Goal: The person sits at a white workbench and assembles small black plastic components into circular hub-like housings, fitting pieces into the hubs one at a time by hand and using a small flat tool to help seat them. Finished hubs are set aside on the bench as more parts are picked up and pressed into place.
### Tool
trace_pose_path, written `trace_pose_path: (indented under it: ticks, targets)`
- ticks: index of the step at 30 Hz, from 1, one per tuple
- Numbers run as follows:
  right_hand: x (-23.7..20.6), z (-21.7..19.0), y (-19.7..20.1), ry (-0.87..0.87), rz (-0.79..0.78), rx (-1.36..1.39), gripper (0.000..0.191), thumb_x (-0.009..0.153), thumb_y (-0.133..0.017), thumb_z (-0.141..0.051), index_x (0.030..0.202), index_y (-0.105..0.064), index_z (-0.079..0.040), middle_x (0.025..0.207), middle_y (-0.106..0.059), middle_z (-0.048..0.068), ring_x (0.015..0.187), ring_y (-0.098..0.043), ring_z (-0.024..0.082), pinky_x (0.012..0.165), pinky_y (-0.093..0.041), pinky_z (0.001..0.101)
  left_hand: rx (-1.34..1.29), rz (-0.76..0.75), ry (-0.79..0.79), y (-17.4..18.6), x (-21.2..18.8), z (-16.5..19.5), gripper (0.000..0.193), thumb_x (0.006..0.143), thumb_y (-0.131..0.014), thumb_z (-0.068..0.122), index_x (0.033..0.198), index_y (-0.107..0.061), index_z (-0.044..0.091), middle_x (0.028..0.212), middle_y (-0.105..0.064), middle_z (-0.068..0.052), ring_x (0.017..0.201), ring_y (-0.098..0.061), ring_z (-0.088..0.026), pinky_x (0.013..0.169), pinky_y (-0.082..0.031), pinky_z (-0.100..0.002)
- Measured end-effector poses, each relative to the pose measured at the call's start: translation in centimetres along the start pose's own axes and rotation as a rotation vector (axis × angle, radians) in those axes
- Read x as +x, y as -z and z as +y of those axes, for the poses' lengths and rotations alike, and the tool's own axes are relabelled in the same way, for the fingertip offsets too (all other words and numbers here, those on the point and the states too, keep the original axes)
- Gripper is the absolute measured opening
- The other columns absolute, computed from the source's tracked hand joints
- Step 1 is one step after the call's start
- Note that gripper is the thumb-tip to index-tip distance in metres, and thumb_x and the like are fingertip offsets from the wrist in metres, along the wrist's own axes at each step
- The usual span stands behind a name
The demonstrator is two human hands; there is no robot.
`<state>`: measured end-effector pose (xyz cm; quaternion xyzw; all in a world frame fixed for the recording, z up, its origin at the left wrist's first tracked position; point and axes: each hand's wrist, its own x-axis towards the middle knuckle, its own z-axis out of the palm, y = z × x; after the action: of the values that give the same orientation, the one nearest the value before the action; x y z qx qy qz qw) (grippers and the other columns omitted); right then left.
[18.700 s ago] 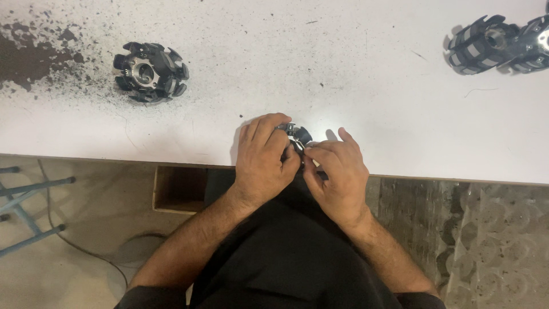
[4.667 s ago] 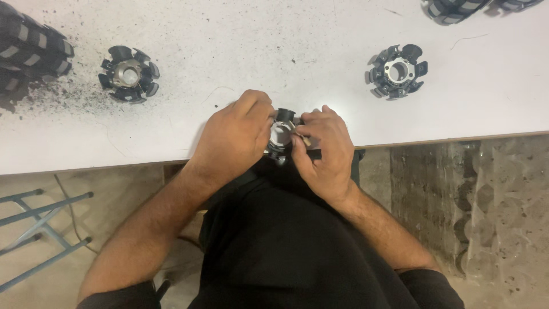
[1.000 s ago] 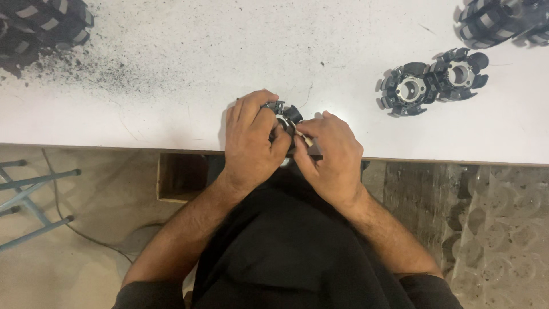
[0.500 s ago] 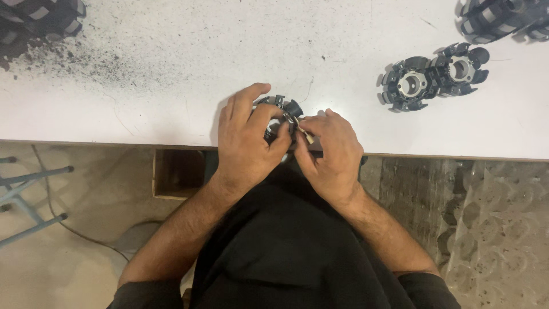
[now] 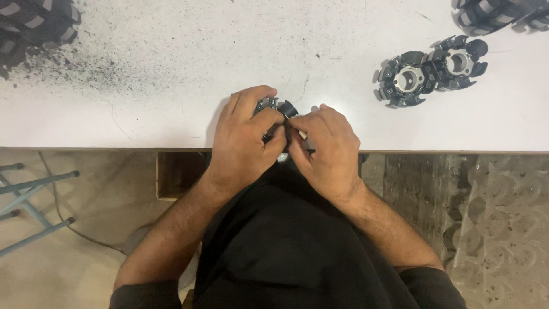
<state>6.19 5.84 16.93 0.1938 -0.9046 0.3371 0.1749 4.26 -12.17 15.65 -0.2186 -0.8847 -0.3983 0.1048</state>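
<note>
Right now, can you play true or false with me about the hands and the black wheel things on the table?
1. Both hands, left and right, hold one black part. True.
2. Two black hubs sit touching on the table's right side. True.
3. The table is green. False: it is white.
4. The table's top left is spotless. False: dark dust speckles it.
5. The sleeves are yellow. False: black.

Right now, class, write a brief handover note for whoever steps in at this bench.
Left hand and right hand both grip one small black toothed hub at the near edge of the white table.
Two similar hubs lie touching at the far right.
Stacked dark wheels sit at the top right corner and top left corner.
Work on the held hub looks unfinished.
</note>
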Motion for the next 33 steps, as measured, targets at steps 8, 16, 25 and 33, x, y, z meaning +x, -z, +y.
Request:
trace_pose_path:
  ticks: [8, 16, 25, 33]
  targets:
    - [-1.2, 0.5, 0.9, -0.084, 0.054, 0.170, 0.022, 0.092, -0.075, 0.002, 0.111, -0.063, -0.001, 0.103, -0.071, 0.012, 0.095, -0.073, 0.029, 0.108, -0.059, 0.0467, 0.015, 0.053, 0.050, -1.2, 0.3, 0.4, 0.015, 0.090, -0.078, 0.008, 0.091, -0.064, 0.004, 0.129, -0.061, -0.014, 0.115, -0.061, -0.031, 0.097, -0.050, -0.046]
    - [-1.8, 1.1, 1.0, -0.055, 0.071, 0.174, 0.023, 0.091, -0.076, 0.000, 0.111, -0.064, -0.003, 0.109, -0.072, 0.012, 0.107, -0.072, 0.031, 0.108, -0.056, 0.0477, -0.066, 0.056, 0.093, -1.0, 0.0, 0.8, 0.014, 0.087, -0.077, 0.003, 0.096, -0.066, 0.003, 0.132, -0.060, -0.017, 0.116, -0.062, -0.033, 0.094, -0.054, -0.043]
    - [-1.7, 0.7, -0.2, -0.006, 0.038, 0.026, 0.028, 0.087, -0.080, 0.001, 0.110, -0.066, -0.007, 0.107, -0.069, 0.008, 0.113, -0.067, 0.029, 0.118, -0.042, 0.0575, 0.032, 0.050, 0.062, -1.1, 0.0, 0.2, 0.013, 0.086, -0.075, 0.003, 0.092, -0.063, 0.003, 0.132, -0.059, -0.016, 0.114, -0.061, -0.032, 0.097, -0.051, -0.047]
    - [-1.0, 0.8, -0.6, 0.001, 0.026, 0.039, 0.030, 0.085, -0.079, 0.003, 0.109, -0.065, -0.006, 0.105, -0.069, 0.006, 0.104, -0.067, 0.027, 0.116, -0.045, 0.0579, 0.049, 0.082, 0.024, -1.5, 0.1, -0.5, 0.011, 0.086, -0.072, 0.001, 0.092, -0.062, 0.000, 0.132, -0.059, -0.018, 0.116, -0.060, -0.034, 0.095, -0.052, -0.047]
